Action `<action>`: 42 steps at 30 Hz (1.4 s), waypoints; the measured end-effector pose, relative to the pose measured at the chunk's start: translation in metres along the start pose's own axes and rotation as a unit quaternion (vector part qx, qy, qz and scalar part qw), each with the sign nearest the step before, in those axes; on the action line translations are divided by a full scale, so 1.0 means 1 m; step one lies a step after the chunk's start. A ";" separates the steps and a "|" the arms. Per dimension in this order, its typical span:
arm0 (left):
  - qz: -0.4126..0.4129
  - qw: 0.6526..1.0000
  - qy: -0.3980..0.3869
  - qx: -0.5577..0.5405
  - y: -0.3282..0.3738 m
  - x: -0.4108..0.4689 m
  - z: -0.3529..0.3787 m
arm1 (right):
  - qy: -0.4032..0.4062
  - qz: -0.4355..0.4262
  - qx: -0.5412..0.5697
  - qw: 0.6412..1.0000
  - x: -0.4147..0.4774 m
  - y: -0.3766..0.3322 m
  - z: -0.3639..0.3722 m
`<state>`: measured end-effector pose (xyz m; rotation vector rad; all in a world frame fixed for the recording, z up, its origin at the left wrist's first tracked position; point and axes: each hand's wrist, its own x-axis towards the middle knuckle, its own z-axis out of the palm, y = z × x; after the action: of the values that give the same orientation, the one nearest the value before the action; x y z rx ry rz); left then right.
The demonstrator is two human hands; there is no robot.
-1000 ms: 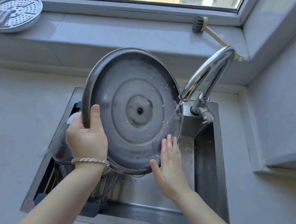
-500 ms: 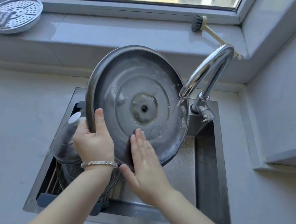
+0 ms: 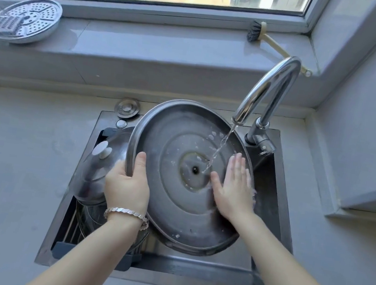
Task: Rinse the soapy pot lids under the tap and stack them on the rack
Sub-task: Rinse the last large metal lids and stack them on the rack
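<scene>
A large steel pot lid (image 3: pixel 173 203) is held tilted over the sink, its inner side facing me, with soap flecks on it. My left hand (image 3: pixel 128 182) grips its left rim, thumb inside. My right hand (image 3: pixel 233 188) lies flat, fingers apart, on the lid's right inner face. A thin stream from the chrome tap (image 3: pixel 266 93) hits the lid near its centre hole. A second domed lid (image 3: pixel 97 168) with a white knob rests to the left on a dish rack (image 3: pixel 92 253) in the sink.
The steel sink (image 3: pixel 269 198) sits in a grey counter. A perforated steamer plate (image 3: pixel 27 18) and a dish brush (image 3: pixel 270 40) lie on the window sill. A round sink plug (image 3: pixel 127 107) lies behind the sink. A grey wall ledge stands at the right.
The lid has dropped lower and tilted flatter under the tap. My right hand slid from the lid's lower middle to its right side. The stream now lands near the centre.
</scene>
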<state>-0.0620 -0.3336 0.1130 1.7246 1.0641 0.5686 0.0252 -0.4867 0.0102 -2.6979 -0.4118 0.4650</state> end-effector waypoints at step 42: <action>0.023 0.919 -0.236 0.314 0.038 0.029 0.008 | -0.154 0.357 0.418 0.821 -0.026 0.043 0.033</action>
<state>-0.0264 -0.3171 0.1418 2.2893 0.9013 -0.2065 -0.0015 -0.5235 -0.0289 -1.8026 0.6421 1.0042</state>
